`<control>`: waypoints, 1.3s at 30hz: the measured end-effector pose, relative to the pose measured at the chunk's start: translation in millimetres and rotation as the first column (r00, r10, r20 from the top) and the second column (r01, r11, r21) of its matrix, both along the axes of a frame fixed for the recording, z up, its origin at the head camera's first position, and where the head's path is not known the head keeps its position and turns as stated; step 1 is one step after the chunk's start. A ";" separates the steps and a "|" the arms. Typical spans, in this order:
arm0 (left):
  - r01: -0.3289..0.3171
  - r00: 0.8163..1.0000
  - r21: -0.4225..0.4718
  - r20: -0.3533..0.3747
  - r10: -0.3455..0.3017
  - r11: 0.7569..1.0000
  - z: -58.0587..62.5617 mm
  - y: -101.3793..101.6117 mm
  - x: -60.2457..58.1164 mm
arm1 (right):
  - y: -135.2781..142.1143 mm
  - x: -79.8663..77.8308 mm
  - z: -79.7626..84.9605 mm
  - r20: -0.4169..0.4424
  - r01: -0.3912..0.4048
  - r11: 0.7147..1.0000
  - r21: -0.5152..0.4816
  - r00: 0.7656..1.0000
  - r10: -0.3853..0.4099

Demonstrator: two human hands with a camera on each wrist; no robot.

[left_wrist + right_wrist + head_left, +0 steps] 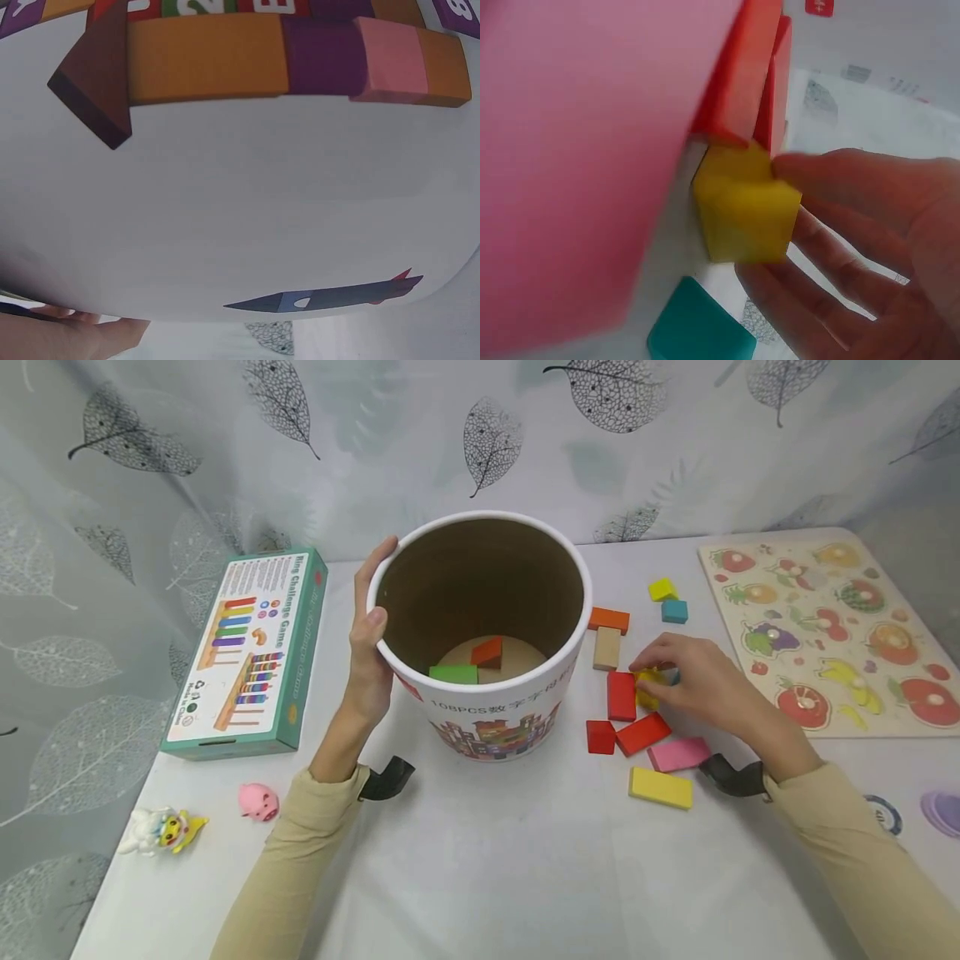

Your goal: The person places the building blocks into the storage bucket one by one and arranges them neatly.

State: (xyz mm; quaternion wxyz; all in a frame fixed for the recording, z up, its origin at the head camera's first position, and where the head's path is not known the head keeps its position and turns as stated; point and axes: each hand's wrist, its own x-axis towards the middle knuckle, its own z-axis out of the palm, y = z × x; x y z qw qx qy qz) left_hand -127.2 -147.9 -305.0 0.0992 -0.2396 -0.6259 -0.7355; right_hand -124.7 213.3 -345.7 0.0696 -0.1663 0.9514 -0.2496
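Observation:
A white bucket (487, 693) with printed blocks on its side stands on the table. My left hand (367, 652) holds it at the left, fingertips and thumb at the rim. Inside lie a green block (453, 674) and an orange block (487, 652). To the right of the bucket, my right hand (693, 681) pinches a yellow block (746, 217) between thumb and fingers. Next to that block are a red block (621, 696) and a teal block (701, 326). A pink block (678, 754) lies just in front of the right hand.
More blocks lie close by, among them a long yellow one (660, 787) and a plain wooden one (607, 648). A fruit puzzle board (765, 652) lies at the right. At the left are a game box (240, 652), a pink pig (258, 802) and a small figurine (168, 831).

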 end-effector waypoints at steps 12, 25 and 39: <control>0.005 1.000 -0.002 -0.001 -0.005 1.000 0.4 0.9 0.2 | 16.3 -14.3 -1.1 0.007 0.073 0.990 0.117 0.997 -0.074; 0.009 1.000 0.006 -0.001 -0.009 1.000 -0.4 1.3 -0.5 | 12.5 -25.2 -0.1 -0.013 -0.056 0.995 0.084 0.998 0.057; 0.018 1.000 0.018 -0.009 -0.018 1.000 2.0 1.3 0.6 | 19.3 -30.7 5.0 0.052 -0.148 0.978 0.148 0.988 0.142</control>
